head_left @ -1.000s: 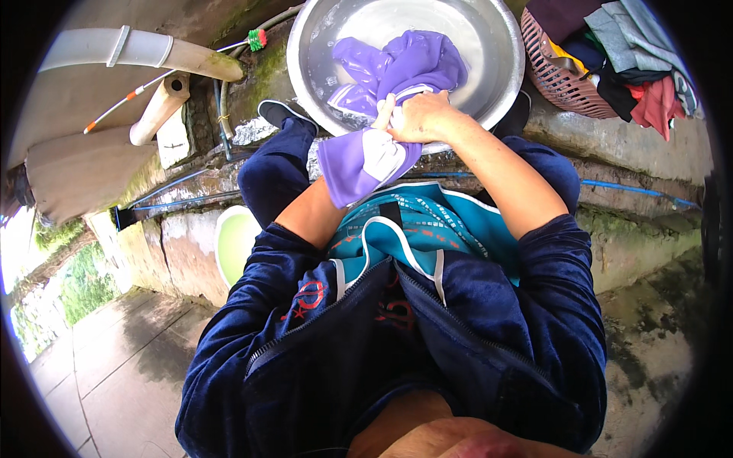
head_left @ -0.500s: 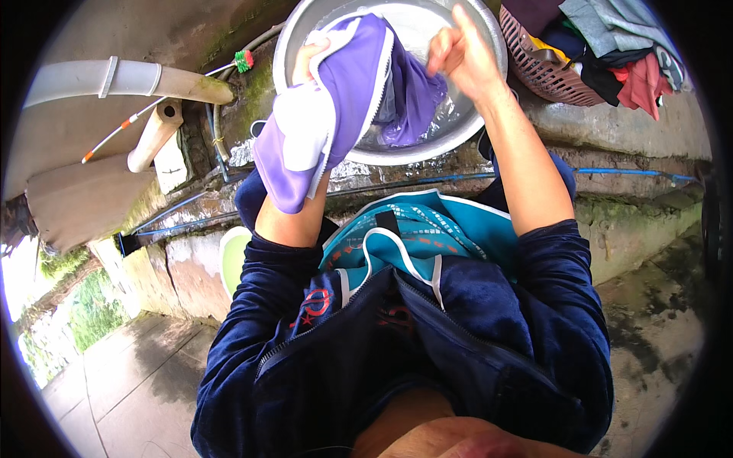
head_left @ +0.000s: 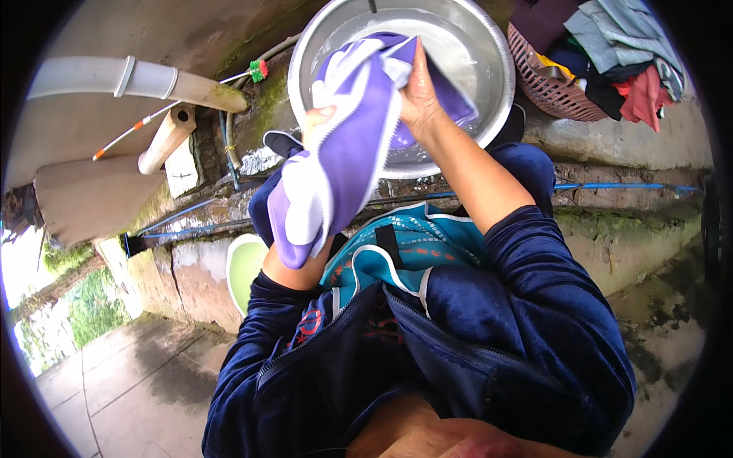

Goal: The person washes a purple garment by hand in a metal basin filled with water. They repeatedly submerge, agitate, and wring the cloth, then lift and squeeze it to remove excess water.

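A purple-and-white zip jacket (head_left: 353, 149) hangs over the metal basin (head_left: 504, 84), its far part down inside the basin and its near end draped over my left forearm. My left hand (head_left: 318, 122) is closed on the jacket, most of its fingers hidden behind the cloth. On the other side my right hand (head_left: 420, 95) grips a white-and-purple fold of the same jacket, fingers pointing up along the cloth. Water shows in the basin around and beyond the jacket.
A brown plastic basket (head_left: 546, 80) heaped with clothes (head_left: 622, 46) stands right of the basin. At left are a thick pipe (head_left: 145, 79) and a long-handled brush (head_left: 258, 70). A pale green basin (head_left: 243, 267) sits by my left arm; a blue hose (head_left: 618, 185) runs along the ledge.
My right hand, free with fingers apart before, has come down and left onto the jacket and now grips it. The jacket's near end hangs lower in view.
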Demonstrator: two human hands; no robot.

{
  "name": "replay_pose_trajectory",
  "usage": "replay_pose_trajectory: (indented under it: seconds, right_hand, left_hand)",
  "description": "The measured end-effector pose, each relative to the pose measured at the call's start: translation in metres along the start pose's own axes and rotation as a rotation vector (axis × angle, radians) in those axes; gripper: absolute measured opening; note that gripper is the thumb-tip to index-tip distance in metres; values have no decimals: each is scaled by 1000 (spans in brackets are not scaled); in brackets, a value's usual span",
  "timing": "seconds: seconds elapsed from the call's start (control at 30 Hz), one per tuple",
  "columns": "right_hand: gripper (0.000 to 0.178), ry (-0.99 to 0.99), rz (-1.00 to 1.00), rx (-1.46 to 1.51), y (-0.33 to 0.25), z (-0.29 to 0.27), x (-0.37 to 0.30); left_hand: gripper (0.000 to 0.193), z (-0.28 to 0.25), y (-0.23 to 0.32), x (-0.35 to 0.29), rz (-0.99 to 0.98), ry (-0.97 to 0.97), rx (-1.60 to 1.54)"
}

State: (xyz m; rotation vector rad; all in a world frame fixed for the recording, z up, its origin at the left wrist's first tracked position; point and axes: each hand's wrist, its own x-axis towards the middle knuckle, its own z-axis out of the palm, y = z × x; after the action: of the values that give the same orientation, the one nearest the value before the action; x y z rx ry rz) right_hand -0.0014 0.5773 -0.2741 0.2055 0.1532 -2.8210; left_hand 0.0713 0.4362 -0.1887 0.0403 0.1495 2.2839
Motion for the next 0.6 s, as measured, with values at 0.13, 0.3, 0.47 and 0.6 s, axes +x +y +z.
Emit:
replay_pose_trajectory:
  seconds: [0.13, 0.3, 0.47, 0.6]
  right_hand:
    - [50, 73, 84, 27, -8, -5, 0]
    - [48, 70, 184, -327, -22, -25, 6]
    - [50, 145, 22, -902, -32, -34, 10]
    - [42, -17, 34, -1119, -42, -54, 2]
  left_hand:
    - [35, -1, -8, -7, -126, 240, 72]
    - [28, 7, -2, -10, -312, 532, 590]
    - [22, 18, -8, -12, -250, 481, 1189]
    - [28, -1, 3, 13, -520, 361, 1640]
